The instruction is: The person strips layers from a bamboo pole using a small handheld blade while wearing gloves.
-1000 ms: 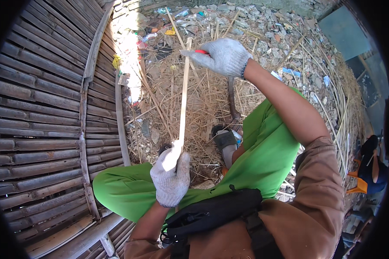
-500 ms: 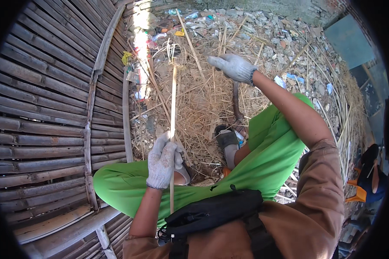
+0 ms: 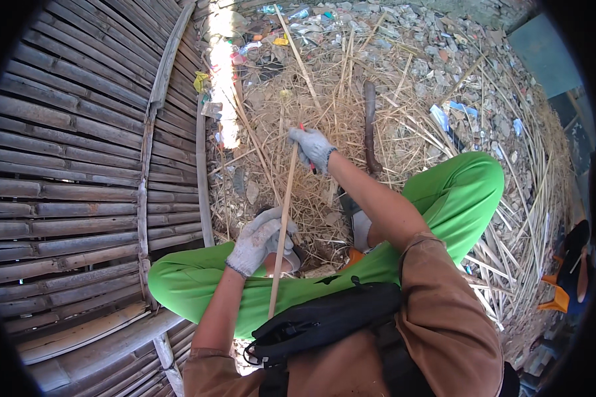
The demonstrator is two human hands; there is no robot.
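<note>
A pale bamboo strip (image 3: 289,188) slants across in front of me, its lower end over my lap. My left hand (image 3: 255,241), in a whitish work glove, is closed around the strip, with the fingers behind it. At the strip's far end my gloved right hand (image 3: 313,147) is closed on a slim red-handled tool (image 3: 314,169). Red shows at both sides of that fist; the tool's working part is hidden, so its kind cannot be told. The strip's far tip meets the right hand's fingers.
A slatted bamboo wall (image 3: 79,192) rises on my left. Straw and shavings (image 3: 324,192) cover the ground, with rubble and litter beyond. A dark stick (image 3: 369,126) lies past my right hand. Loose bamboo strips (image 3: 503,258) pile at right, near a person by an orange chair (image 3: 555,294).
My right hand has come left and nearer, down to the strip's far end, and the red-handled tool now shows. The strip has tilted; its frayed far tip no longer shows.
</note>
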